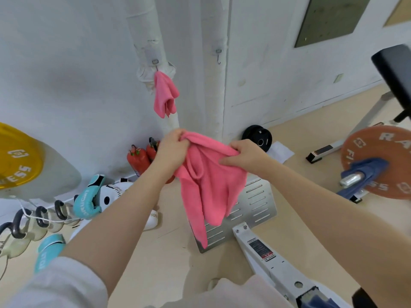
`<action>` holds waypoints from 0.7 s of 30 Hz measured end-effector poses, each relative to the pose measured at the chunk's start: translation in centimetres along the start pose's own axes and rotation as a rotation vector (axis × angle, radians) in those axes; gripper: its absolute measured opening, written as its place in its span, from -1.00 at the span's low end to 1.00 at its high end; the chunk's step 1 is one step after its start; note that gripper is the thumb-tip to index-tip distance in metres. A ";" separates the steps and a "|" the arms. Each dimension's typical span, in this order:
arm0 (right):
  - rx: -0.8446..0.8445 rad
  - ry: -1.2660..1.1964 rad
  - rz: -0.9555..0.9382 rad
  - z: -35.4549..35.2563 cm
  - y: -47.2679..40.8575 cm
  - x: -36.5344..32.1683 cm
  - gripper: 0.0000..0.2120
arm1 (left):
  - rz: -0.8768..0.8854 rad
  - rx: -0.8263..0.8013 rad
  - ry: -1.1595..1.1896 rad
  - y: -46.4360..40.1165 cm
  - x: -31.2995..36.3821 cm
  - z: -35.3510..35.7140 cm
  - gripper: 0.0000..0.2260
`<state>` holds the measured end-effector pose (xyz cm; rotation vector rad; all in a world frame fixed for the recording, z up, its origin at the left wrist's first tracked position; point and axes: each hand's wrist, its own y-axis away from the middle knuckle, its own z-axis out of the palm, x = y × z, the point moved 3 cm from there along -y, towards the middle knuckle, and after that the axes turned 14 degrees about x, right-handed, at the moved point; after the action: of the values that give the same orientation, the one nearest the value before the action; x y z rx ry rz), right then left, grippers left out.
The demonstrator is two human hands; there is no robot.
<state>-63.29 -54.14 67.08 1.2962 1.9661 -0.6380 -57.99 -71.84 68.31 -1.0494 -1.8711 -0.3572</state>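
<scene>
A pink cloth (209, 187) hangs in front of me, held up by both hands. My left hand (172, 147) grips its bunched upper left corner. My right hand (245, 155) pinches the top edge further right. The rest of the cloth droops in folds toward the floor. A second pink cloth (165, 95) hangs from a hook (155, 62) on a white pipe at the wall. Another hook (218, 54) to the right of it carries nothing.
Red fire extinguishers (139, 161) stand by the wall. Teal boxing gloves (89, 201) and kettlebells (41, 218) lie at left, below a yellow weight plate (17, 156). A slotted metal plate (255, 203) and white frame sit below. An orange barbell plate (378, 161) with a blue cloth is at right.
</scene>
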 end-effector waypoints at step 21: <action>-0.128 0.151 -0.273 1.4 -2.0 2.2 -0.68 | 0.138 -0.300 -0.217 0.6 -3.3 2.8 -0.85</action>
<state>-65.30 -54.63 64.55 1.0329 2.2926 -0.5444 -58.48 -71.48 64.04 -1.4611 -1.9608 -0.4683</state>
